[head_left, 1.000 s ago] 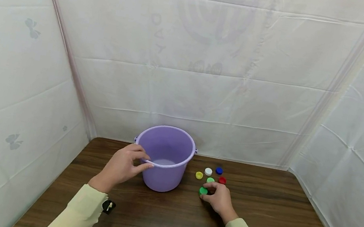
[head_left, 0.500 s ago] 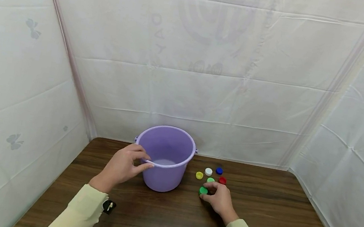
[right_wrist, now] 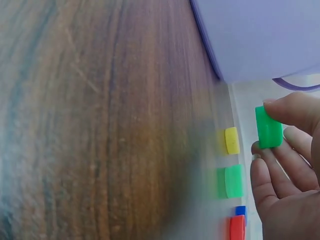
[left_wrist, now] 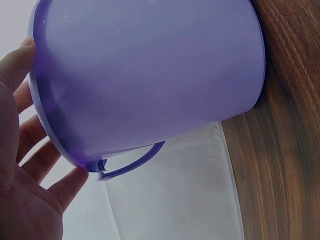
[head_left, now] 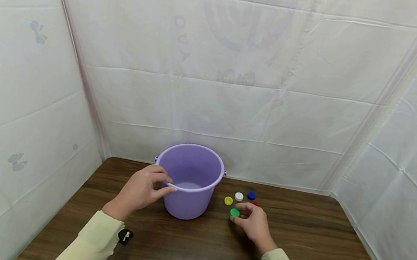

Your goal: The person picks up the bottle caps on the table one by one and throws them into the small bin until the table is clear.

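Note:
A purple bucket (head_left: pixel 186 206) stands upright on the wooden table, with its near rim pinched between the thumb and fingers of my left hand (head_left: pixel 140 189). The left wrist view shows those fingertips on the rim (left_wrist: pixel 47 127). To the bucket's right, my right hand (head_left: pixel 254 225) pinches a green bottle cap (head_left: pixel 235 212) between thumb and fingers. In the right wrist view this held cap (right_wrist: pixel 269 127) is raised off the tabletop. A second green cap (right_wrist: pixel 233 181) lies on the table there; my right hand hides it in the head view.
Beyond my right hand lie a yellow cap (head_left: pixel 228 201), a white cap (head_left: pixel 239 196) and a blue cap (head_left: pixel 251 196). A red cap (right_wrist: pixel 237 228) is partly covered by the hand in the head view. White sheeting (head_left: pixel 212 104) walls the table's back and sides.
My right hand has lifted the green cap off the table and moved slightly away from me, now covering the other green cap. My left hand and the bucket have stayed put.

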Available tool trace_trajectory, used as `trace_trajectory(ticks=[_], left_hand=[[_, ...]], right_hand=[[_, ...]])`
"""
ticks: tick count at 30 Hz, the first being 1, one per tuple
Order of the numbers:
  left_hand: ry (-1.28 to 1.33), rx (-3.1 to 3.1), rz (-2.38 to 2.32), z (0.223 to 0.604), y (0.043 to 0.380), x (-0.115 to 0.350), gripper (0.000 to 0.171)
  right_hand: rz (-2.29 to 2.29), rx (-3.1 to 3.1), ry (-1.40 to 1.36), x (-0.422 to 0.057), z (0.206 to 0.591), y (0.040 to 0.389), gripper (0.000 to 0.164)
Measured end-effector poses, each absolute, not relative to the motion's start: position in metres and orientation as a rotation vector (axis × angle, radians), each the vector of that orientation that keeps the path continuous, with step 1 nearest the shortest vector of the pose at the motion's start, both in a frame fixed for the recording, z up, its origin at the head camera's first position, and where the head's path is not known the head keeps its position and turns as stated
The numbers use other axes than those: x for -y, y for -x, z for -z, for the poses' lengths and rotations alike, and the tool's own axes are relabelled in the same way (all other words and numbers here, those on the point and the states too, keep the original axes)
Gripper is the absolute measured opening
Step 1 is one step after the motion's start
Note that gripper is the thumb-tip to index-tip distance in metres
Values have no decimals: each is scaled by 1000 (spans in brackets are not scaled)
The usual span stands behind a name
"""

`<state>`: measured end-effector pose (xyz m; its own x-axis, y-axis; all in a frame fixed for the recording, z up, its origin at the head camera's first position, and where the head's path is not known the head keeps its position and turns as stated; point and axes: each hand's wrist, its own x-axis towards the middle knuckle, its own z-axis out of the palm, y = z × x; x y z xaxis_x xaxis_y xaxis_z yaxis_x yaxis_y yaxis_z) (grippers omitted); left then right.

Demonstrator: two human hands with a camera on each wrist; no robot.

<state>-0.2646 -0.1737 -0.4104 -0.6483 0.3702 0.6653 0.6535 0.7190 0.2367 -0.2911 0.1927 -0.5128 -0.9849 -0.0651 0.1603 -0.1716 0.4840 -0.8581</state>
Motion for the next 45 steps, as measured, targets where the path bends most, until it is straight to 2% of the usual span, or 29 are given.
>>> trace_trajectory(ticks=[17, 35, 45], left_hand=[[773, 2325, 638, 411, 264, 175, 18], [767, 2337, 624, 411, 264, 176, 18], [768, 2326, 624, 411, 264, 175, 17]], right_hand=[[-1518, 2521, -236, -188, 496, 286, 34], [-1553, 2383, -440, -177, 466, 290, 34], [-1552, 2367, -442, -171, 446, 291, 32]])
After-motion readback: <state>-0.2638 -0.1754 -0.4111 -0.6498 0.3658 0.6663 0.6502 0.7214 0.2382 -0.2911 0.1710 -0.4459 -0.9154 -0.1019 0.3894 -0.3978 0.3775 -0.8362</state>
